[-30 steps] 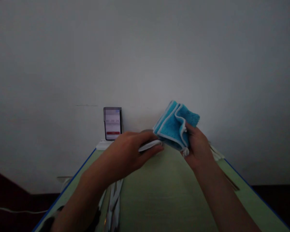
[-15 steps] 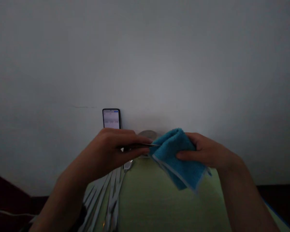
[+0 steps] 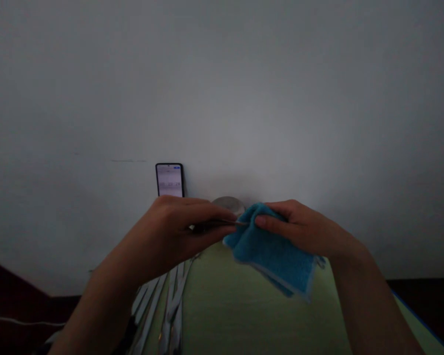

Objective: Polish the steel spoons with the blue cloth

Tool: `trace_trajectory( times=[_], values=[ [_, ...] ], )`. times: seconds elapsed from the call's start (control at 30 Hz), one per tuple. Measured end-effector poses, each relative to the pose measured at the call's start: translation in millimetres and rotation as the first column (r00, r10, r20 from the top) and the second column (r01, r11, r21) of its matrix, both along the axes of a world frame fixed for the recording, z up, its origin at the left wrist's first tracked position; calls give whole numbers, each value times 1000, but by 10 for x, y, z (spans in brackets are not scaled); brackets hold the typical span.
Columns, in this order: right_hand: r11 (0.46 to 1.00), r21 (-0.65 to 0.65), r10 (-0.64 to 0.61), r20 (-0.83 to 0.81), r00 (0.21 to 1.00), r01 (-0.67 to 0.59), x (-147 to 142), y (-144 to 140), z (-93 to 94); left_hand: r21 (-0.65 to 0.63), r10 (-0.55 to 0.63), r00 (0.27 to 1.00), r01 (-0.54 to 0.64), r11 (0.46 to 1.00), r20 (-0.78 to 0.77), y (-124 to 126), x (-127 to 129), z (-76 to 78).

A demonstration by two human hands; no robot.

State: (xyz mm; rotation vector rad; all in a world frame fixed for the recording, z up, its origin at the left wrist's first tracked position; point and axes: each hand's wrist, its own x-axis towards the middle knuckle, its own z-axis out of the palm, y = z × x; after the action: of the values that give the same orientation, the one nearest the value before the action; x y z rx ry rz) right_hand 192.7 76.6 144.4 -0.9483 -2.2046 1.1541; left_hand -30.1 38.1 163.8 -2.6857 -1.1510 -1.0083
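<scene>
Pinched between the thumb and fingers of my left hand (image 3: 181, 224) is a thin metal piece of cutlery (image 3: 241, 224). It shows edge-on, so I cannot tell its exact kind. Its right end runs into the fold of a small blue terry cloth (image 3: 281, 261) with a pale edge. My right hand (image 3: 311, 229) grips that cloth, thumb on top, closed around the metal's end. Both hands are held above the table. Below my left forearm several pieces of silver cutlery (image 3: 150, 308) lie side by side, partly covered by the arm.
A phone (image 3: 169, 180) with a lit screen leans upright against the grey wall (image 3: 266, 98). Behind my hands stands a round container (image 3: 227, 202), mostly hidden. The table (image 3: 244, 315) has a light green top. A pale cable (image 3: 25, 323) runs at the lower left.
My right hand has moved left along the metal piece with the cloth, its thumb now nearer my left fingertips. The cloth is bunched more tightly at the top. My left hand stays nearly in place.
</scene>
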Motion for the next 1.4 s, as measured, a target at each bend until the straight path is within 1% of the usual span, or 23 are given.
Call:
trace_trajectory(
  times=[0.07,0.13,0.2,0.3,0.37,0.5,0.57,0.7,0.77,0.87,0.93,1.0,1.07,1.13,1.2,1.27,1.33,1.4],
  values=[
    [997,67,-30,30,999,28,41,11,-2,19,38,999,-38,999,-6,-1,-40,-3],
    [992,102,-75,24,997,72,109,23,-2,58,73,997,-73,996,-3,-7,-60,-4],
    [990,108,-90,28,996,86,176,32,2,84,78,997,-77,993,-8,-21,-50,-3],
    [993,100,-74,52,996,68,217,32,5,94,57,998,-54,994,-35,-59,5,-3],
    [990,121,-83,65,994,75,184,30,-4,109,67,997,-62,992,-39,-82,38,-10],
    [964,232,-153,73,986,132,31,30,-22,135,111,994,-109,985,-13,-93,55,-23],
    [955,256,-169,43,985,152,-34,26,-18,102,130,991,-131,986,19,-79,43,-22],
    [943,259,-202,-59,978,211,-88,-6,13,-71,140,984,-132,989,114,-47,11,-17],
    [936,274,-198,-103,975,219,-96,-30,28,-134,137,979,-117,984,153,-35,-5,-14],
    [948,252,-163,-143,976,195,-98,-56,25,-164,135,969,-102,981,204,-16,-30,-10],
    [971,184,-124,-145,982,150,-85,-62,6,-187,130,964,-87,978,232,0,-48,-11],
    [993,103,-47,-134,990,61,-57,-61,-19,-220,113,963,-58,974,246,16,-64,-14],
    [998,53,41,-117,992,-35,-23,-60,-34,-253,79,967,-16,967,242,31,-68,-20],
    [995,70,77,-90,993,-71,2,-60,-30,-278,54,971,13,960,234,49,-59,-30],
    [989,149,23,-53,998,-15,6,-57,-12,-319,54,971,23,948,231,78,-41,-46],
    [964,250,-86,-28,996,90,-15,-40,5,-366,75,977,4,931,201,117,-25,-70],
    [919,335,-207,-33,978,206,-56,-8,3,-393,99,988,-45,918,119,158,-14,-100],
    [862,376,-332,-89,939,341,-107,35,-26,-408,95,995,-79,910,19,184,0,-131]
  ],
)
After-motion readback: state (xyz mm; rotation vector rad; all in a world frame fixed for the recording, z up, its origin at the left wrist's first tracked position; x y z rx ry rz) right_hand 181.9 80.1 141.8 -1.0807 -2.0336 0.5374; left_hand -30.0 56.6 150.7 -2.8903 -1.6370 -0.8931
